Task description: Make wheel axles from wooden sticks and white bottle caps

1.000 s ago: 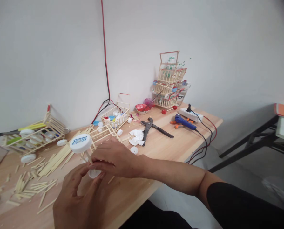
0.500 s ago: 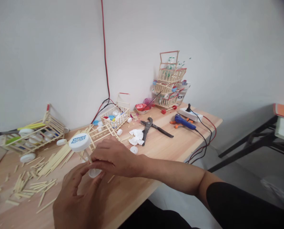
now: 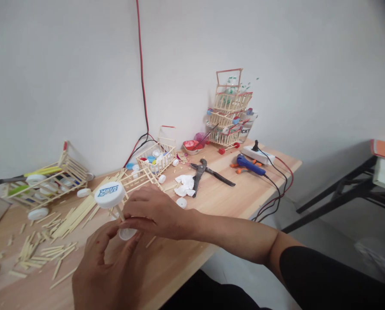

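My left hand (image 3: 104, 267) is closed around the rim of a translucent white bottle cap (image 3: 127, 234), thumb on one side and fingers on the other. A thin wooden stick (image 3: 120, 212) rises from this cap, and my right hand (image 3: 160, 213) pinches it between thumb and fingers. At the stick's upper end sits a second white bottle cap (image 3: 110, 195) with blue lettering on top, tilted slightly. Just behind my hands lies a frame of wooden sticks (image 3: 141, 180), partly hidden by the right hand.
Loose and cut sticks (image 3: 72, 217) cover the table's left side, before a stick cart (image 3: 47, 189) full of caps. Black pliers (image 3: 200, 172), crumpled tissue (image 3: 184, 185), a blue glue gun (image 3: 250, 165) and a power strip (image 3: 259, 155) lie rightward. Stacked stick carts (image 3: 229, 112) stand behind.
The upper cap has turned a little, so its lettering now faces another way. Both hands stay nearly in place, still gripping.
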`<action>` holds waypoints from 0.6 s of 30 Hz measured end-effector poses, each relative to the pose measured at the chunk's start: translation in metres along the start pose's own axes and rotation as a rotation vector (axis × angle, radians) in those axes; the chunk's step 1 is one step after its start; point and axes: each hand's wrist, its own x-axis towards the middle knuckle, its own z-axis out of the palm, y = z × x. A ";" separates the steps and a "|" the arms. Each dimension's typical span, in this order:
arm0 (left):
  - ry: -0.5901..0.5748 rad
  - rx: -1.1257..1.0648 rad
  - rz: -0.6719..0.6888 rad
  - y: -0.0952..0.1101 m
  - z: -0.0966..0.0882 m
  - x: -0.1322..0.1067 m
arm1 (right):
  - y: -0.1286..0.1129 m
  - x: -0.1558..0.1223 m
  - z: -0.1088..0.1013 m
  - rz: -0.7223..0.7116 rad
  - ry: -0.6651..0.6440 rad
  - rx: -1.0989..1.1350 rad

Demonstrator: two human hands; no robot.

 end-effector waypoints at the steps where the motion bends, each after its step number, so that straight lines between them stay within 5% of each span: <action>1: -0.001 0.014 0.002 -0.001 0.000 0.001 | 0.000 0.000 0.000 -0.009 0.005 0.014; 8: -0.009 -0.003 0.032 -0.004 0.001 0.003 | 0.002 -0.003 0.004 -0.046 0.100 0.117; 18: 0.003 -0.020 0.037 -0.005 0.000 0.003 | 0.000 -0.003 0.004 0.021 0.045 0.156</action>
